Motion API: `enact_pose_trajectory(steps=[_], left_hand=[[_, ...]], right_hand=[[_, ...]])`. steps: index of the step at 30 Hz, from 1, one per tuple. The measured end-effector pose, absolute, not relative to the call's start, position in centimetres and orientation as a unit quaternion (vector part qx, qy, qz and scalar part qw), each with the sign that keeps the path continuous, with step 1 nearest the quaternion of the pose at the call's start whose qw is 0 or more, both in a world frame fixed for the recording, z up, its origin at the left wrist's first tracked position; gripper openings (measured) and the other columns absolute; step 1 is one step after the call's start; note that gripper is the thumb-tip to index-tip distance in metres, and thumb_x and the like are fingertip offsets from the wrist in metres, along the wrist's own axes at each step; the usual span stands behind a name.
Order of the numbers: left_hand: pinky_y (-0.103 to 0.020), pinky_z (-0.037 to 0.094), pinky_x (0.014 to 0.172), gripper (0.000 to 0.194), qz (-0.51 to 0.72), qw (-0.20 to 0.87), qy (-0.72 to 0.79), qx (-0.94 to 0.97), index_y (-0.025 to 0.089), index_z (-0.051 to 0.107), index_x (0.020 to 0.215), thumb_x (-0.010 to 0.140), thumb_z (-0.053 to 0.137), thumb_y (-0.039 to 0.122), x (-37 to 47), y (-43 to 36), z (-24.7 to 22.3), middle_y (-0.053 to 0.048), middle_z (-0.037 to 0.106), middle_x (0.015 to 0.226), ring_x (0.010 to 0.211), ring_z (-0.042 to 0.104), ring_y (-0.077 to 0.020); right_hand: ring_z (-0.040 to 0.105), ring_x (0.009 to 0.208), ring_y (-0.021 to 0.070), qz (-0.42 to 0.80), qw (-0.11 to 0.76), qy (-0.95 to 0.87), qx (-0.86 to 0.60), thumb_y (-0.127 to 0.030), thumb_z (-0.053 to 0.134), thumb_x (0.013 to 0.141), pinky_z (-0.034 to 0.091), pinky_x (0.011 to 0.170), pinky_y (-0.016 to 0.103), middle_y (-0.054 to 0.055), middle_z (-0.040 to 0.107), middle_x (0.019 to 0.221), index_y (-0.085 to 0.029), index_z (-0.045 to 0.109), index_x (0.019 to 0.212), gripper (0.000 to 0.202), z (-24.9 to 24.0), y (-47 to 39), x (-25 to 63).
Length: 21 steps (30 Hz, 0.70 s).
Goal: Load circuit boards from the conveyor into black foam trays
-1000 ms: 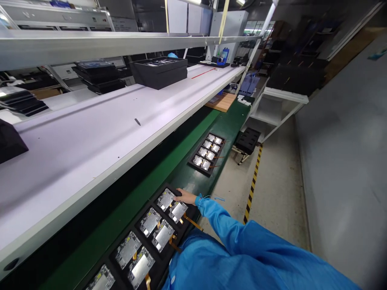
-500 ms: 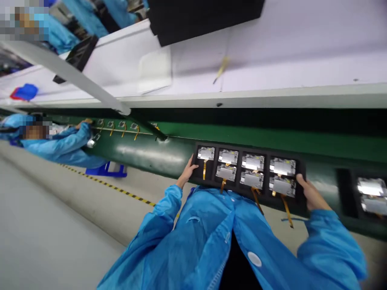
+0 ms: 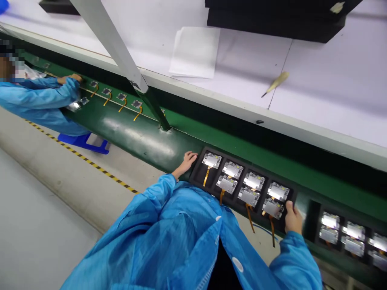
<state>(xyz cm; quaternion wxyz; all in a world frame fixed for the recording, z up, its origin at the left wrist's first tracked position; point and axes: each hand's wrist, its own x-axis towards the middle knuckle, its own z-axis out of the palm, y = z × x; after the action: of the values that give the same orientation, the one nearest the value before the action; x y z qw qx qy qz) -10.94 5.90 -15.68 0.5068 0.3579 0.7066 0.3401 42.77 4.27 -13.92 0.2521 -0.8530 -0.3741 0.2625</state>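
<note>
A long black tray (image 3: pixel 199 175) lies at a slant on the green work surface in front of me. Its compartments hold several circuit boards (image 3: pixel 248 196) with silver plates and orange flex ribbons. Only one board (image 3: pixel 211 160) sits in the leftmost compartment; some ribbons hang over the near edge. My left hand (image 3: pixel 186 162) is at the tray's left end, fingers stretched out beside its edge, not wrapped round it. At the other end my right hand (image 3: pixel 293 218) grips the tray, thumb on top and the other fingers partly hidden.
A second black tray of boards (image 3: pixel 340 241) lies to the right. Further left, boards with ribbons (image 3: pixel 121 97) line the green surface (image 3: pixel 133 137), near a co-worker's sleeve (image 3: pixel 39 98). A slanted post (image 3: pixel 111 40) rises there. The white shelf bears papers (image 3: pixel 195 52), a pointed tool (image 3: pixel 276 83) and black foam (image 3: pixel 272 24).
My view has turned, so the tray appears more slanted. My left thumb has come off the tray's left end; my right hand keeps its grip. More of the second tray shows.
</note>
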Motion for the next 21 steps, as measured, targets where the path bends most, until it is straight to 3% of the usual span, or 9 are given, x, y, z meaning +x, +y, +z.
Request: enact_pose_trajectory(steps=[3,7,11,17,21], left_hand=[[-0.049,0.021,0.134,0.032,0.267,0.399,0.783,0.395,0.018,0.072,0.126,0.097,0.064,0.027,-13.7,9.9,-16.1,-0.018,0.040,0.160,0.159,0.030,-0.0335],[-0.056,0.021,0.131,0.036,0.170,0.316,0.820,0.445,0.009,0.068,0.128,0.094,0.063,0.022,-18.0,16.3,-16.5,-0.026,0.030,0.165,0.158,0.024,-0.0428],[-0.058,0.018,0.130,0.041,0.122,0.284,0.821,0.480,0.005,0.066,0.128,0.088,0.062,0.016,-22.5,22.8,-16.3,-0.030,0.031,0.165,0.156,0.024,-0.0442],[-0.061,0.019,0.126,0.054,0.084,0.250,0.887,0.380,-0.001,0.062,0.133,0.085,0.067,0.022,-26.5,29.5,-15.5,-0.031,0.035,0.163,0.151,0.031,-0.0448],[-0.066,0.022,0.125,0.057,0.113,0.215,0.918,0.314,0.007,0.062,0.134,0.084,0.072,0.030,-27.1,30.2,-15.1,-0.028,0.037,0.161,0.156,0.026,-0.0494]], right_hand=[[0.066,0.085,0.0344,0.215,0.212,-0.371,-0.878,-0.102,0.048,0.059,0.055,0.082,0.049,0.016,0.069,0.075,-0.011,0.075,0.089,0.099,-13.5,4.1,42.9],[0.064,0.089,0.0342,0.188,0.192,-0.395,-0.878,-0.103,0.040,0.058,0.053,0.084,0.049,0.014,0.066,0.072,-0.018,0.068,0.079,0.092,-12.7,4.2,42.3],[0.063,0.091,0.0352,0.187,0.167,-0.390,-0.886,-0.104,0.037,0.056,0.052,0.085,0.049,0.016,0.067,0.076,-0.022,0.062,0.075,0.088,-12.0,4.2,42.0],[0.066,0.087,0.0367,0.185,0.150,-0.371,-0.898,-0.106,0.038,0.054,0.052,0.084,0.049,0.015,0.067,0.070,-0.025,0.059,0.069,0.085,-11.5,3.9,42.0],[0.071,0.100,0.0445,0.188,0.130,-0.353,-0.907,-0.110,0.038,0.050,0.057,0.092,0.054,0.020,0.073,0.078,-0.023,0.068,0.075,0.096,-11.3,3.8,42.1]])
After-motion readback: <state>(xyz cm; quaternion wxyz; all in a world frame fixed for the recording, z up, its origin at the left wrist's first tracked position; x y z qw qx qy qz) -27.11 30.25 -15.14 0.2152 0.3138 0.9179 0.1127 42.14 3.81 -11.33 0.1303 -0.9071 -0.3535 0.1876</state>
